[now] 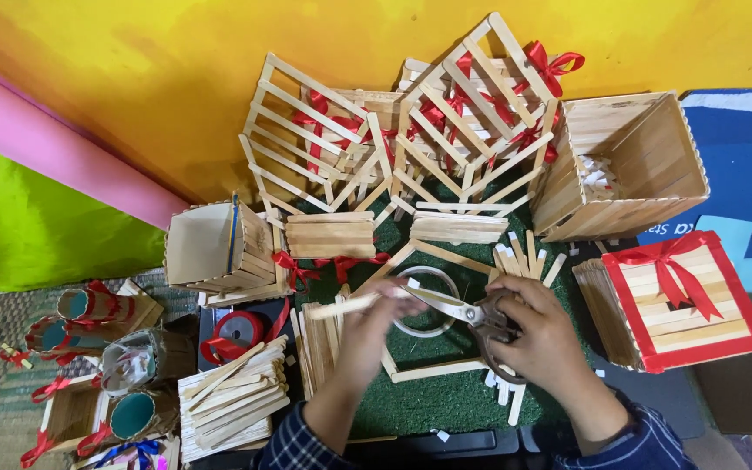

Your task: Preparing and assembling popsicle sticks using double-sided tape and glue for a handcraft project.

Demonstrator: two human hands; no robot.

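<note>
Boxes: I saw an open stick box (624,165) far right, plain wood, tipped on its side with its mouth facing me; a lidded box (685,300) sat right of the hands, edged in red with a red bow.
Signs: a blue mat (746,174) lay at the far right; its print was too cut off for me to tell.
Materials: everything was flat pale craft sticks. Slatted lattice frames (411,130) with red ribbons leaned at the far side against a yellow sheet (132,78); a green turf mat (437,392) lay under the hands.
Left hand: my left hand (367,335) pinched one stick (345,305), fingers closed on it.
Stick: it lay above the turf, long axis left to right, free end pointing left, slightly near.
Right hand: my right hand (546,339) was closed through the handles of the scissors (459,309).
Scissors: blades pointed left, towards the stick's held end.
Near left: a loose stick pile (232,400) and a red ribbon spool (238,331).
</note>
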